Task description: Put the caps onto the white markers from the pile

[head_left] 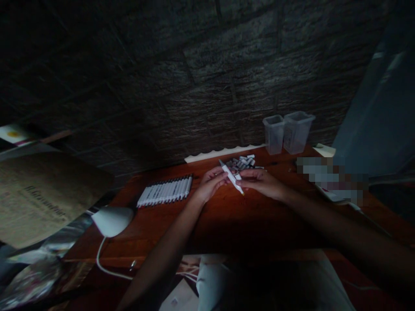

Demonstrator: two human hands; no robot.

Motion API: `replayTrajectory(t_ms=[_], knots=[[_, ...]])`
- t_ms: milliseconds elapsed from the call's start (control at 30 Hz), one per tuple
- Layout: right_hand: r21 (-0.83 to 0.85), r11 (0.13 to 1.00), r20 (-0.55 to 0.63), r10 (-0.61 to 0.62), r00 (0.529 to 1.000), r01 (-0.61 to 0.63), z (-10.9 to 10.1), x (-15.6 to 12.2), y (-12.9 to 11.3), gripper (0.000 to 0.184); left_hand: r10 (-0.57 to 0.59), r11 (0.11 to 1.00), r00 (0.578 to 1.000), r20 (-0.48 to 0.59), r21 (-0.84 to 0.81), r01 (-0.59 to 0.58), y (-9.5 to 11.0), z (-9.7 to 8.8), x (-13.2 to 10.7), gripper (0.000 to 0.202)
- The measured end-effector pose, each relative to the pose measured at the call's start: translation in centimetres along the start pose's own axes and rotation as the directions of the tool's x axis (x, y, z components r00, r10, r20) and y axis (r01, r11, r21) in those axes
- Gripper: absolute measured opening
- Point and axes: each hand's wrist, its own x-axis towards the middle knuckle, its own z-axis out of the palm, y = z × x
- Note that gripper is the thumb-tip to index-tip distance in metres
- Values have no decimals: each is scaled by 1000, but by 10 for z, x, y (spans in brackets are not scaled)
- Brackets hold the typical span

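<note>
A white marker (231,175) with a grey upper end is held at a slant between my hands, above the wooden desk. Its lower end shows a small yellowish tip. My left hand (211,183) is closed around the marker's upper part. My right hand (262,182) is pinched at its lower part, with a short white piece that looks like a marker cap (237,176) at the fingertips. Just behind my hands lies a loose pile of short white and grey caps (244,162). To the left, several white markers (166,191) lie side by side in a neat row.
Two clear plastic containers (295,134) stand at the back right. A white lamp-like cone (113,220) with a cord sits at the front left, near a brown paper bag (42,194). A blurred-out object (333,179) lies right. The stone wall (207,86) borders the desk (223,229).
</note>
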Motion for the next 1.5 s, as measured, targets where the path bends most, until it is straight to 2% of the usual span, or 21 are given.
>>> replayTrajectory(t_ms=[100,167,200,267,333,400,467,500,633,700,833,900,967,1067,1167,1233,1367,1500], knots=[[-8,1000,-2,-7,1000,7,-1,0,-1,27,29,992,1000,-5,127,-28,-3,-1,1,29],[-4,1000,-39,4,999,-4,-2,1,-1,26,136,948,989,-57,297,-113,-5,-1,1,26],[-2,1000,-63,15,998,-15,-3,1,-1,26,222,900,971,-92,403,-167,-5,-1,1,27],[-9,999,-109,36,993,-38,-5,1,0,25,417,740,902,-111,618,-266,-2,0,-2,24],[-21,998,-136,53,989,-56,-7,1,2,25,568,526,823,-21,778,-344,3,3,-6,19],[-15,997,-156,71,985,-74,-9,2,3,26,633,332,764,125,847,-414,8,8,-10,25],[13,997,-164,83,983,-82,-11,2,3,28,622,225,743,246,853,-470,11,13,-12,27],[28,996,-161,86,983,-82,-12,2,2,29,596,208,750,288,847,-490,11,15,-13,26],[63,994,-145,96,985,-88,-14,2,2,32,486,278,804,342,812,-513,7,18,-11,28],[72,992,-139,113,984,-104,-15,2,3,30,480,283,806,346,808,-516,6,16,-11,28],[81,990,-137,123,983,-112,-16,1,6,30,482,239,804,347,831,-502,6,15,-14,26],[92,991,-163,115,980,-101,-17,2,6,31,482,268,815,322,832,-486,5,16,-15,25],[106,990,-200,109,974,-89,-19,2,3,32,479,353,836,267,814,-462,3,17,-15,24],[114,991,-258,94,962,-67,-24,3,-1,32,459,566,881,114,727,-389,-1,16,-10,23],[117,991,-302,98,948,-65,-26,4,-4,30,383,797,923,-18,512,-321,-3,11,-3,26],[129,989,-313,116,943,-78,-27,4,-5,31,301,897,953,-45,352,-267,-2,7,-1,29],[130,989,-313,112,943,-75,-26,4,-5,31,132,979,991,-38,160,-124,0,4,-1,35],[144,988,-298,103,949,-62,-27,4,-4,35,18,994,999,36,106,-21,-2,5,-3,33]])
